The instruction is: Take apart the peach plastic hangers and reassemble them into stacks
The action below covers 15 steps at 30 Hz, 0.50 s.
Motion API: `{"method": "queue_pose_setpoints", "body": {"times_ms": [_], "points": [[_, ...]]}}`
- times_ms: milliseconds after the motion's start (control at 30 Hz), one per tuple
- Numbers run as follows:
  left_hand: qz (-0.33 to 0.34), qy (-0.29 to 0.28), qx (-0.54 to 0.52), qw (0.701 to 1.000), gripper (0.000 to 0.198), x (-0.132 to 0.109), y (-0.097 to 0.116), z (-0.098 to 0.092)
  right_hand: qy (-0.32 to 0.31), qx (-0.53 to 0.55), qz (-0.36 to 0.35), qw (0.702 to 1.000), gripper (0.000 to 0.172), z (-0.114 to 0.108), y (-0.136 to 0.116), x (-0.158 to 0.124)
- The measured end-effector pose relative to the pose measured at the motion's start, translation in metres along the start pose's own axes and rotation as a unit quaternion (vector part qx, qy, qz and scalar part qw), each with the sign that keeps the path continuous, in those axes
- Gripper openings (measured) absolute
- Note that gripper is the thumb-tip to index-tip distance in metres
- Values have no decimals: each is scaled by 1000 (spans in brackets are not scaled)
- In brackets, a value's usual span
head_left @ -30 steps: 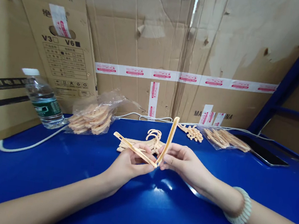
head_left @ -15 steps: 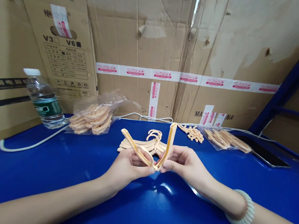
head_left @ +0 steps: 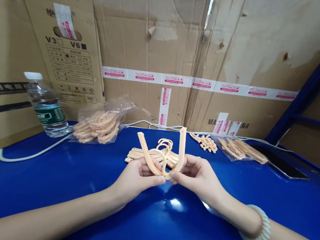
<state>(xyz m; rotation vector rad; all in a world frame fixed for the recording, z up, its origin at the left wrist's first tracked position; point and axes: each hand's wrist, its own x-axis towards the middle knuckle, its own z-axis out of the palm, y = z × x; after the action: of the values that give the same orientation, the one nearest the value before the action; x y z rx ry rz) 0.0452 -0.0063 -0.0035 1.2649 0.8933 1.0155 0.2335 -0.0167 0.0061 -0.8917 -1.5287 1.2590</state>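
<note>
Two beige plastic hanger arms meet in a V at their lower ends, between my hands above the blue table. My left hand pinches the left arm near the joint. My right hand pinches the upright right arm near the same joint. Just behind the hands lies a small pile of assembled beige hangers with hooks.
A plastic bag of beige parts and a water bottle stand at the back left. More loose beige pieces and a bag of sticks lie at the back right beside a black phone. A white cable crosses the left. Cardboard boxes wall the back.
The two arms have swung closer together: the left arm has tilted up from nearly flat to steep, narrowing the V. Both hands stay at the joint.
</note>
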Motion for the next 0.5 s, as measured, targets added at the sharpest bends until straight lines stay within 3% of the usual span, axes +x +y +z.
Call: {"method": "queue_pose_setpoints", "body": {"times_ms": [233,400,500], "points": [[0,13,0,1000,32,0,3,-2,-4,-11,11,1000,29,-5,-4,4],[10,42,-10,999,35,4,9,-9,-87,-72,-11,994,25,-38,-19,11],[5,61,-31,998,36,7,13,-13,-89,-148,-45,984,23,-61,-28,16]]}}
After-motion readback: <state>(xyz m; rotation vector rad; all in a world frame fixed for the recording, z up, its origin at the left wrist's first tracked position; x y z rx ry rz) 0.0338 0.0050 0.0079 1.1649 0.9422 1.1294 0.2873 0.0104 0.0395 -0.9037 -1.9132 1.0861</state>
